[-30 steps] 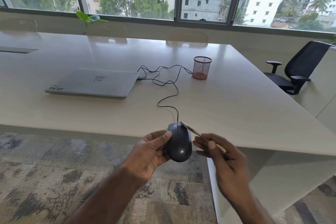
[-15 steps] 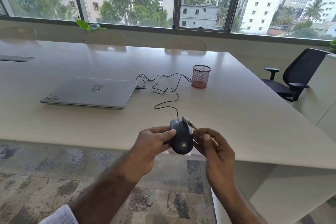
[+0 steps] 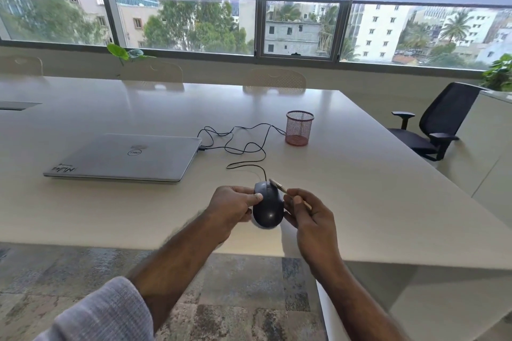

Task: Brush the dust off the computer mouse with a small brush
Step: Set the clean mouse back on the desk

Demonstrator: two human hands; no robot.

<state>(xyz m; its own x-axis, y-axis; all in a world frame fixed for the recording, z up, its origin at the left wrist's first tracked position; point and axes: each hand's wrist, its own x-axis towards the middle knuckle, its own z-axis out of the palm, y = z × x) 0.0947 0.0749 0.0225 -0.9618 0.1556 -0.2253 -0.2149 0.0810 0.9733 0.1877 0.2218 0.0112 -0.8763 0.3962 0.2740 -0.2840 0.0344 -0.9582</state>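
Observation:
A black wired computer mouse (image 3: pixel 268 207) is held up just above the near edge of the table (image 3: pixel 360 202). My left hand (image 3: pixel 231 209) grips it from the left, thumb on its top. My right hand (image 3: pixel 309 213) pinches a small pale brush (image 3: pixel 279 186) whose tip rests at the mouse's front right, by the buttons. The mouse's black cable (image 3: pixel 243 147) loops across the table to a closed silver laptop (image 3: pixel 124 158).
A red mesh pen cup (image 3: pixel 299 128) stands behind the cable. A black office chair (image 3: pixel 435 124) is at the right, pale chairs (image 3: pixel 274 80) along the far side. Patterned carpet (image 3: pixel 235 299) lies below the near table edge.
Both hands with the mouse and brush have moved forward over the table edge, and my view has tilted up. The brush stays at the mouse's front right.

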